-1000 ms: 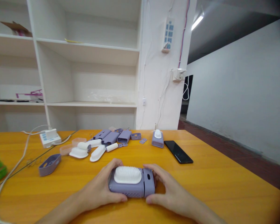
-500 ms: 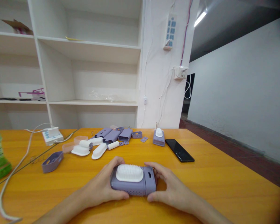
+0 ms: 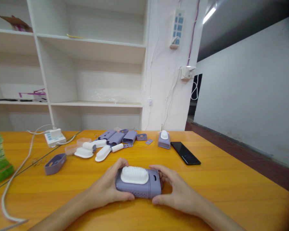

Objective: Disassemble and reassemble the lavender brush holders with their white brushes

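A purple plastic case (image 3: 130, 189) with a white bristled brush pad (image 3: 134, 175) on its upper face lies sideways on the table in front of me. My left hand (image 3: 118, 184) is closed round the case's left end, thumb along the near side. On the right end sits a purple end cap (image 3: 155, 184) with a small dark slot. My right hand (image 3: 170, 186) grips that cap between thumb and fingers; some fingertips are hidden behind it. A narrow seam shows between cap and case.
Beyond my hands lie purple case shells (image 3: 117, 138), white brush pieces (image 3: 103, 153) and a loose purple cap (image 3: 55, 163). Another brush case (image 3: 164, 141) stands near a black phone (image 3: 185, 153). At left are a green bottle (image 3: 0, 160), a power strip (image 3: 55, 138) and its cable (image 3: 8, 195).
The view has tilted slightly, so everything sits a little higher in the picture. Both hands keep their hold, and the cap appears slightly closer against the case.
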Tool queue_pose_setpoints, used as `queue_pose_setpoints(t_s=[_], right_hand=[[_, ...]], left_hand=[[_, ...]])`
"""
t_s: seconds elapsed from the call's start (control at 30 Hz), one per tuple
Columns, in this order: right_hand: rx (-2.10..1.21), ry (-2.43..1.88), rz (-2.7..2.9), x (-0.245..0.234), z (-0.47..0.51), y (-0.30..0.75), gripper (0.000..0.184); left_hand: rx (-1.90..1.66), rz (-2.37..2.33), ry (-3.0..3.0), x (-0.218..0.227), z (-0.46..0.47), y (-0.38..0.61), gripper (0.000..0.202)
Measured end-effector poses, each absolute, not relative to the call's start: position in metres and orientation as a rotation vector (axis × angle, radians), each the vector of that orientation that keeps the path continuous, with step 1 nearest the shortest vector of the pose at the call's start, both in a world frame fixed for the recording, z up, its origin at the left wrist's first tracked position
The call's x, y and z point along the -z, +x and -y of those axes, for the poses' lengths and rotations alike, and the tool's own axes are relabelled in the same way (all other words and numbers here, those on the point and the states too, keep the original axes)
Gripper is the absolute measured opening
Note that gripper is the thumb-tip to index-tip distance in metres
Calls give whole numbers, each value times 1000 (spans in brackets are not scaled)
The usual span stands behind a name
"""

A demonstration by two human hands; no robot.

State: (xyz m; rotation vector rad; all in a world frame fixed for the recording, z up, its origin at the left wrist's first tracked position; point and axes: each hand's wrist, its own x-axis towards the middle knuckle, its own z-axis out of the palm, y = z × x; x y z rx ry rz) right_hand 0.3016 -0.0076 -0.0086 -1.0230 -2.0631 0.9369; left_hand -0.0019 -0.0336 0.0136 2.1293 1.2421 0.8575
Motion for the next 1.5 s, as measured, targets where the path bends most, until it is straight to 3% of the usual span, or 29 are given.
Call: queue_pose_setpoints(t_s=[0.63, 0.87, 1.03, 1.23, 1.5], right_hand=[[-826, -1103, 2110, 1, 17, 298, 94], [-552, -1124, 2238, -6, 22, 294, 80], [-159, -1513, 2069, -2, 18, 297, 70], [135, -1702, 2017, 2, 12, 299, 71], [18, -1678, 2044, -4, 6, 285, 72]], left_hand=[[-831, -1203, 2145, -16, 34, -1, 72], [-985, -1219, 2241, 1, 22, 10, 101], [-1045, -1324, 2397, 8, 24, 16, 78], [-985, -1380, 2406, 16, 23, 9, 71], [-950, -1407, 2439, 18, 20, 9, 70]])
